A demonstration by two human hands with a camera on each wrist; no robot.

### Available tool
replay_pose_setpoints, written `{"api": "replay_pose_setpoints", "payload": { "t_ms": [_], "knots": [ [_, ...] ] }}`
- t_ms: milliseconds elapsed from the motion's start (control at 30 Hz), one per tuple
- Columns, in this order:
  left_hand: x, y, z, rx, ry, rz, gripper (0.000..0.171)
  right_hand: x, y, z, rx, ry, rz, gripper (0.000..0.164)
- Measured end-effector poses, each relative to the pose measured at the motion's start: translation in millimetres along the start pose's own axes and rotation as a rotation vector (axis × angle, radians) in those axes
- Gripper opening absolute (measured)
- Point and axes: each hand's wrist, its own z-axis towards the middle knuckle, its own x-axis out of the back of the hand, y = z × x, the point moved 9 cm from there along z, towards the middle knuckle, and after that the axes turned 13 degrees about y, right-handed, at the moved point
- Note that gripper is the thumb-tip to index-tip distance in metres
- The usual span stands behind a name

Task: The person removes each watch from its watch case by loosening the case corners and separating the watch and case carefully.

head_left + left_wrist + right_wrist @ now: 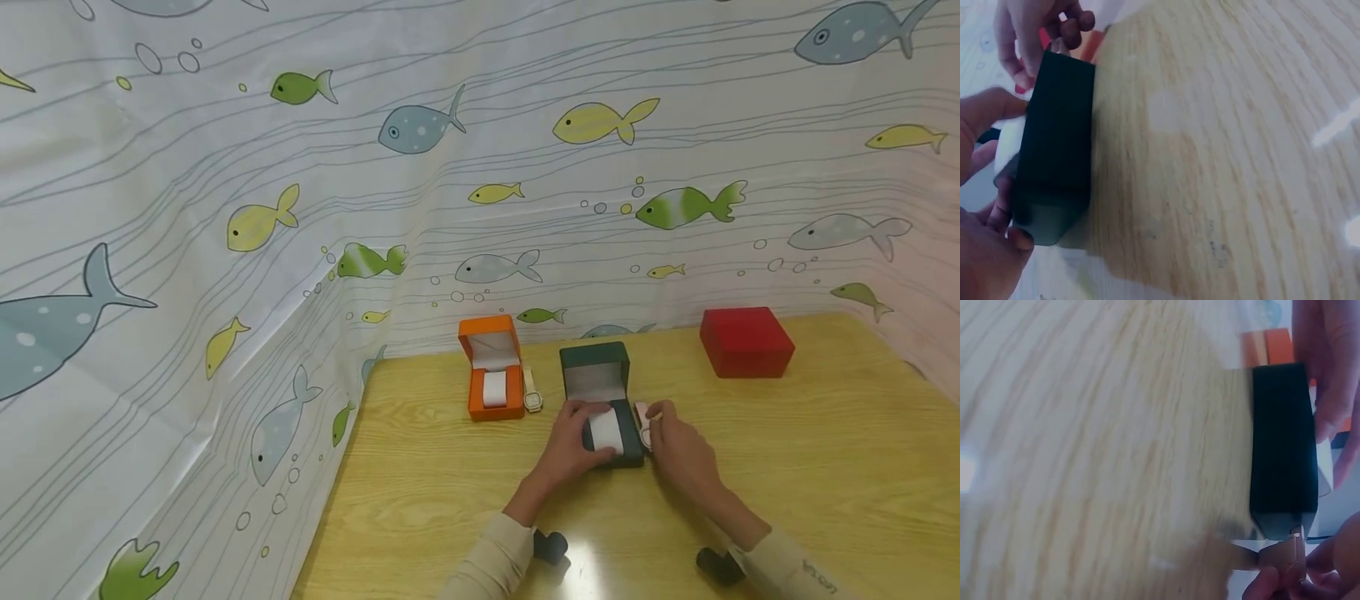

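Note:
A dark green watch box stands on the table with its lid raised, a white cushion inside. My left hand holds its base, fingers and thumb spread around the cushion; in the left wrist view its fingertips meet the green side wall. At the box's right side, my right hand grips a pale pinkish wristwatch. In the right wrist view the watch is between thumb and fingers, close against the box's corner. Part of the watch is hidden by the fingers.
Left of the green box, an open orange watch box holds a white cushion, with a gold-toned watch beside it. A closed red box sits at the back right. Fish-patterned sheeting borders the wooden table.

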Motion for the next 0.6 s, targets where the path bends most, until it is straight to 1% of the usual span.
{"api": "replay_pose_setpoints", "payload": {
  "t_ms": [133,267,400,600],
  "knots": [
    [-1.9,-1.2,-1.4,0.021,-0.010,0.013,0.055,-3.2,2.3,-1.3,-0.010,-0.033,0.024,0.026],
    [-2.6,-2.0,-3.3,0.013,0.000,0.012,0.054,-2.8,0.7,-1.4,0.021,-0.018,0.068,0.026],
    [-2.5,-2.2,-4.7,-0.012,0.014,-0.008,0.055,-2.1,-0.4,-1.5,0.050,0.007,0.094,0.026],
    [-3.8,-2.0,-7.3,-0.070,0.021,0.011,0.068,4.4,-2.4,-4.0,0.117,0.068,0.129,0.022]
  ]
}}
